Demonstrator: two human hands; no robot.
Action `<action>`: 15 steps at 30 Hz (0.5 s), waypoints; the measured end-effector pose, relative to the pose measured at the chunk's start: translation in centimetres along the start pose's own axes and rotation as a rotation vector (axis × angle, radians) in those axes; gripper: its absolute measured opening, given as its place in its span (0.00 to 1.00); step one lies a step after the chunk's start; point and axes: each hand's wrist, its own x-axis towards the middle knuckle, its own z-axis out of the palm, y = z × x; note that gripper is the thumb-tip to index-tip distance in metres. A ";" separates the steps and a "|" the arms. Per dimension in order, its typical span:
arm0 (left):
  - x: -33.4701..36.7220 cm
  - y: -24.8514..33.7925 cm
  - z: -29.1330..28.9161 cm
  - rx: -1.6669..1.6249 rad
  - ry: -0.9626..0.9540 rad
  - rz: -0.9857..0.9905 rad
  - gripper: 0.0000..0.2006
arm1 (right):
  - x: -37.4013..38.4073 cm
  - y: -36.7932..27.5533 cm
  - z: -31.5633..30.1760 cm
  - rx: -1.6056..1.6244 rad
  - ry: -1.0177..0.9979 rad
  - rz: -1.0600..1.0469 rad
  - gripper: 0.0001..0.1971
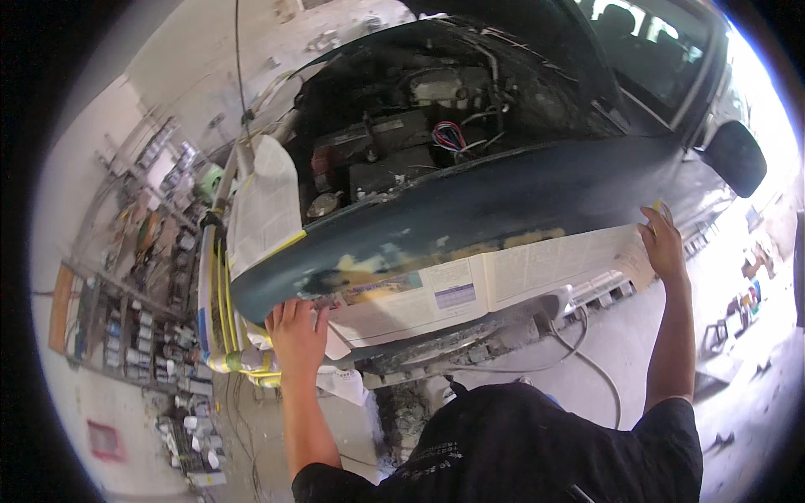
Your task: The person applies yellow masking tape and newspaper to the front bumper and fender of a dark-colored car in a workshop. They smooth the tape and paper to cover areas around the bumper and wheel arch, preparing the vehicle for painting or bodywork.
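Note:
A long strip of newspaper [537, 277] stretches across the lower part of the dark green car fender [520, 197]. Its left end is under the curled fingers of my left hand [295, 331], which is closed on the paper against the fender's front corner. My right hand [665, 243] is raised at the far right end, its fingers bent around the paper's edge. A small yellow bit [660, 206], perhaps tape, shows at those fingertips. Tan and pale patches mark the fender just above the paper. The undersides of both hands are hidden.
The engine bay [402, 126] lies exposed, with loose coloured wires [449, 138]. More newspaper [267, 210] edged in yellow tape covers the car's front. A grey hose [599, 365] runs over the floor below the fender. Shelves of cans [138, 335] stand left; a side mirror [734, 159] juts out right.

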 end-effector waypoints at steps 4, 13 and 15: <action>0.4 2.7 0.9 0.223 0.011 -0.052 0.19 | 2.2 1.0 2.0 -0.026 -0.022 -0.039 0.18; -1.3 7.1 4.4 0.345 0.057 -0.343 0.18 | 4.9 2.6 5.2 0.012 0.082 -0.281 0.15; -1.6 7.8 5.3 0.359 0.068 -0.383 0.19 | 4.9 3.5 5.7 0.008 0.138 -0.366 0.15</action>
